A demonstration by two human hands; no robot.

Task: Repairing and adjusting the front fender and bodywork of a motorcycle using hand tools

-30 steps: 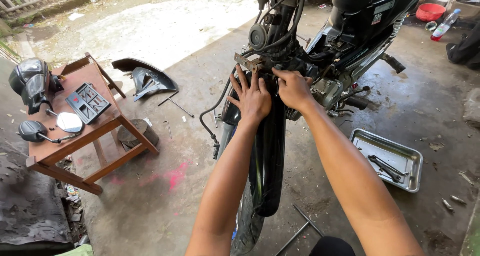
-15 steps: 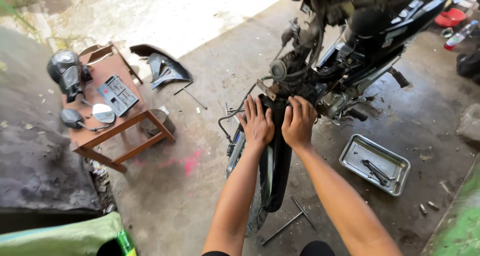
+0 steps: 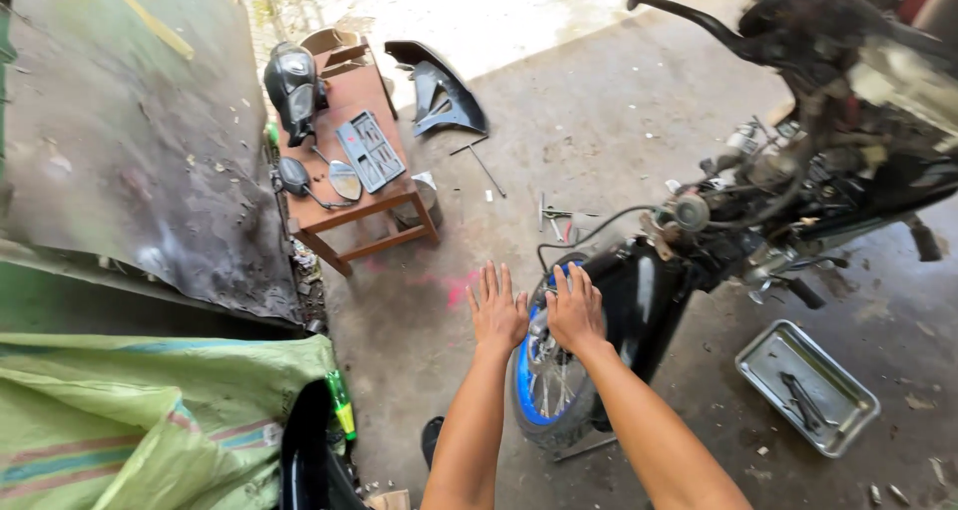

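Head view is given from above, looking down on a stripped motorcycle (image 3: pixel 758 211) standing on a concrete floor (image 3: pixel 619 121); both hands are seen spread flat with fingers released, nothing being grasped. By the left hand (image 3: pixel 496 308) no object is touched, so far as can be told, and it is held just beside the front wheel (image 3: pixel 547 375), whose rim is blue; the right hand (image 3: pixel 575 307) is laid open over the top of that wheel, close to the black front fender (image 3: pixel 639 300), though contact cannot be told for certain. A metal tray (image 3: pixel 808 385) holding tools is lain to the right of the wheel; a small wooden table (image 3: pixel 349 156) bearing a headlight housing (image 3: pixel 291 86), mirrors (image 3: pixel 344 179) and a socket set (image 3: pixel 370 151) is placed well apart at upper left; a dark fairing panel (image 3: pixel 439 91) is lain beside it; a green sack (image 3: pixel 150 420) is seen at lower left.
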